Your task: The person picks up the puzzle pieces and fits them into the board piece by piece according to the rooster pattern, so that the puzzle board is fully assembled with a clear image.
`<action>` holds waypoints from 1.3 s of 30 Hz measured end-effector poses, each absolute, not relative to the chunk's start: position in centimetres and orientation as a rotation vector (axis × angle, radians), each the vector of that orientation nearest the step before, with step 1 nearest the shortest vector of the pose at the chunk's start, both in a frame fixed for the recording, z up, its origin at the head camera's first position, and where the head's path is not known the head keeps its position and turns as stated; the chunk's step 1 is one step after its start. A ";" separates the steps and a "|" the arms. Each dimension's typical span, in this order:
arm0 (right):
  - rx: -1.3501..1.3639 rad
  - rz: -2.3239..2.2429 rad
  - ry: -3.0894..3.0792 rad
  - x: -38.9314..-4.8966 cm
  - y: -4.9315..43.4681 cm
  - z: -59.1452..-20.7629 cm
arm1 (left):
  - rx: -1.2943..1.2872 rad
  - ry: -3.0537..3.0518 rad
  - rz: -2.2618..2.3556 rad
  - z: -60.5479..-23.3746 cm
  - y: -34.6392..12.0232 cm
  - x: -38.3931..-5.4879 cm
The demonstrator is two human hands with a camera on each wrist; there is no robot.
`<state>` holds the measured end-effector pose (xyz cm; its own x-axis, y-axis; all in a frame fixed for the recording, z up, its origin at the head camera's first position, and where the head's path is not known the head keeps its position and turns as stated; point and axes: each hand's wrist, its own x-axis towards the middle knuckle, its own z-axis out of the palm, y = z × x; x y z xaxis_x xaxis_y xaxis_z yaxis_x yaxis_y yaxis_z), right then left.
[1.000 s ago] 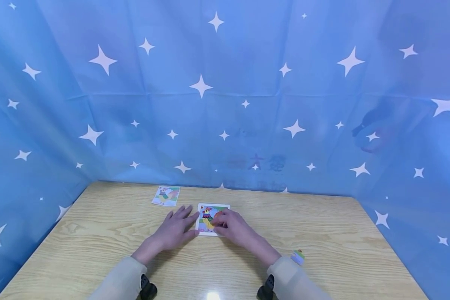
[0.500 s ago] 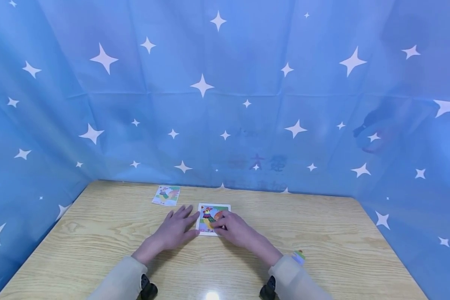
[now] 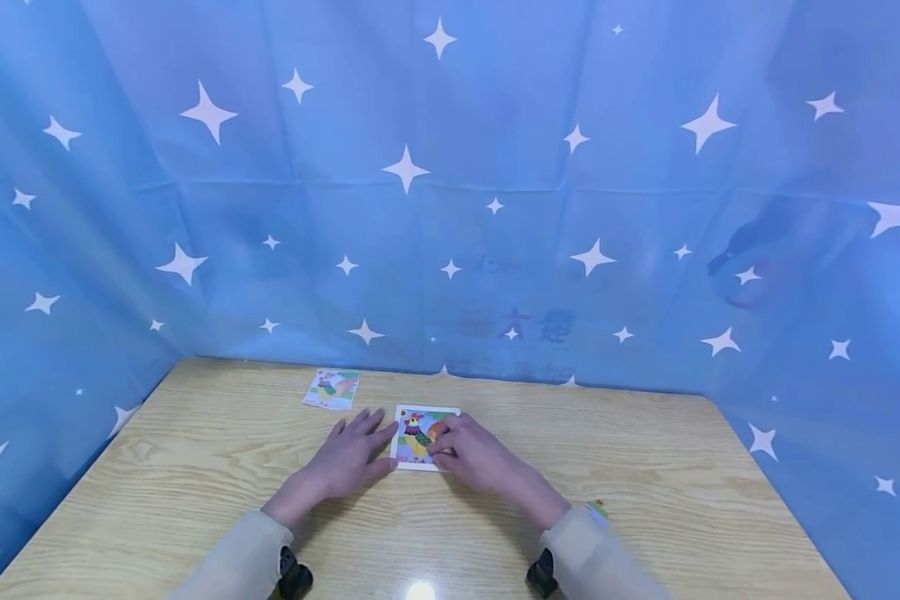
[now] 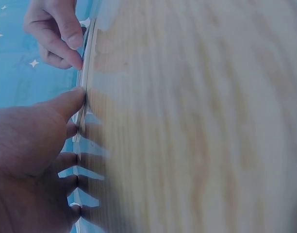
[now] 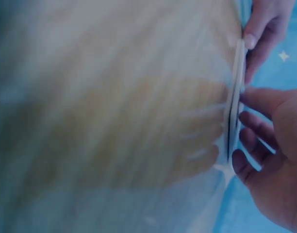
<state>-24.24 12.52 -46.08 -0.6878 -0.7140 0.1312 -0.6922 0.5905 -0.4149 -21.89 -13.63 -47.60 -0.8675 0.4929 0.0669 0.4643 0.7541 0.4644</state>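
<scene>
A white-framed picture puzzle (image 3: 411,464) of a colourful rooster lies flat near the middle of the table. My left hand (image 3: 351,454) rests palm down beside it, fingers spread, with thumb and forefinger touching its left edge. In the left wrist view, these fingertips (image 4: 79,94) meet the tabletop and the frame. My right hand (image 3: 474,454) reaches over the puzzle's right half, its fingertips pressing on the picture and hiding part of the rooster's tail. The right wrist view shows the thumb and loosely bent fingers (image 5: 257,124) along the board's thin side.
A paper card (image 3: 332,389) with a paler rooster picture lies at the back left. Near the right sleeve is a small coloured puzzle piece (image 3: 598,508), partly covered by that sleeve. A blue star-patterned curtain (image 3: 450,208) borders the wooden table (image 3: 675,467) behind and at the sides.
The right fingertips have shifted slightly to the right over the picture, uncovering more of the rooster's body. The right sleeve now covers more of the loose piece. My left hand stays in place.
</scene>
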 end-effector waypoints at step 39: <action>-0.761 -0.900 2.853 -18.1 33.5 -46.2 | 0.743 2.861 0.746 -47.1 -13.6 -21.5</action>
<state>-18.05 33.52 -46.23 -0.8771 -0.4713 0.0930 -0.4394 0.7088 -0.5519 -21.53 -13.57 -47.08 -0.8770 0.4793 0.0323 0.4341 0.7619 0.4807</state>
